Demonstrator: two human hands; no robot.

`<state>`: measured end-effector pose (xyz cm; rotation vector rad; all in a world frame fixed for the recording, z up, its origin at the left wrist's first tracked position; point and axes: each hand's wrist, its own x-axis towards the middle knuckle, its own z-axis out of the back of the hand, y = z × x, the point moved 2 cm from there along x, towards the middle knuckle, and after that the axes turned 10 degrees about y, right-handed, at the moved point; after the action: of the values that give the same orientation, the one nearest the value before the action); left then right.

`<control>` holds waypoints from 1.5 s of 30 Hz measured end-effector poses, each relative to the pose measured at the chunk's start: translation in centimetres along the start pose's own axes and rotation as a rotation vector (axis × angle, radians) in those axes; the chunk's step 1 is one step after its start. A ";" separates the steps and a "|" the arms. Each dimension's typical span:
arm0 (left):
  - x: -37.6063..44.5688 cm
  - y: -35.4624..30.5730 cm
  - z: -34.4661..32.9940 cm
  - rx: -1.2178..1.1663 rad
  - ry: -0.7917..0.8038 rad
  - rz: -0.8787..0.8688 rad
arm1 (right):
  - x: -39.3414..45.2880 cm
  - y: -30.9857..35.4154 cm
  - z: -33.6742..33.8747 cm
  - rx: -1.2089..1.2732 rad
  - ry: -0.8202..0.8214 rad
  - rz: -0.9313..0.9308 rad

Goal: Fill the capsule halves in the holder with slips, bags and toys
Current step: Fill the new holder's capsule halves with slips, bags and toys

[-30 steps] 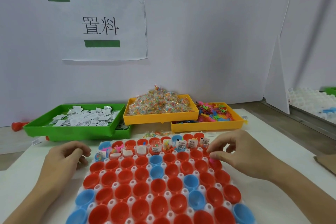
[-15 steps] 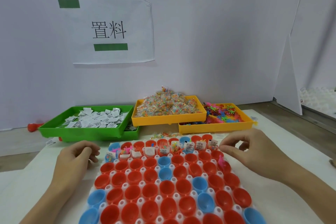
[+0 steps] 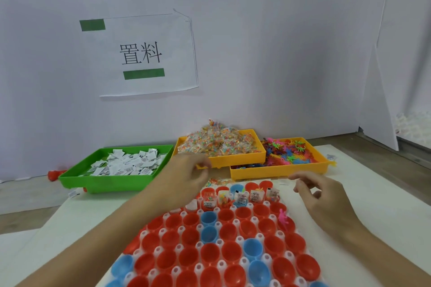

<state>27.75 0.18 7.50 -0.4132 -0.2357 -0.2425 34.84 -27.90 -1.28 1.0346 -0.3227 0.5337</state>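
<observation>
A white holder [image 3: 218, 225] carries rows of red and blue capsule halves. The far row [image 3: 242, 197] holds slips, bags and toys. One pink toy [image 3: 283, 218] stands in a red half at the right edge. My left hand [image 3: 186, 177] reaches over the holder's far left corner, its loosely curled fingertips at the front rim of the yellow bag tray [image 3: 235, 162], with nothing visible in it. My right hand [image 3: 326, 198] hovers beside the holder's far right corner, fingers relaxed and empty. The slips lie in a green tray [image 3: 105, 182], the toys in a second yellow tray [image 3: 279, 170].
A white mat [image 3: 373, 193] covers the table under the holder. A paper sign [image 3: 144, 53] hangs on the white back wall. A red object [image 3: 54, 173] lies left of the green tray, and a stray slip [image 3: 73, 193] beside it. A white board [image 3: 382, 100] stands at the right.
My left hand has lifted off the mat and swung right and forward to the bag tray. My right hand has let go of the pink toy and risen clear.
</observation>
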 end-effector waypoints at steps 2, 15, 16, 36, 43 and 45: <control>2.4 -0.4 -1.3 0.101 0.125 0.003 | 0.0 0.0 -0.1 -0.008 0.008 0.013; 12.8 -2.9 -5.2 0.230 0.249 0.265 | 0.2 -0.3 -0.3 0.001 0.007 0.029; 13.2 -3.0 -5.2 0.248 0.271 0.289 | 0.2 -0.4 -0.3 0.007 0.006 0.029; 9.6 -4.6 -4.0 -0.735 -0.310 0.300 | 0.2 -0.4 -0.1 0.018 -0.004 -0.031; 3.0 -8.6 -1.0 -1.149 -0.268 0.225 | 0.0 3.7 0.7 0.033 -0.050 0.040; 1.2 -9.5 -0.2 -1.186 -0.263 0.186 | -0.2 6.3 1.2 0.100 -0.061 0.101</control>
<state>26.28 -8.55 11.18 -1.6415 -0.2922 -0.1198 31.18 -26.50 3.74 1.1373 -0.4068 0.6152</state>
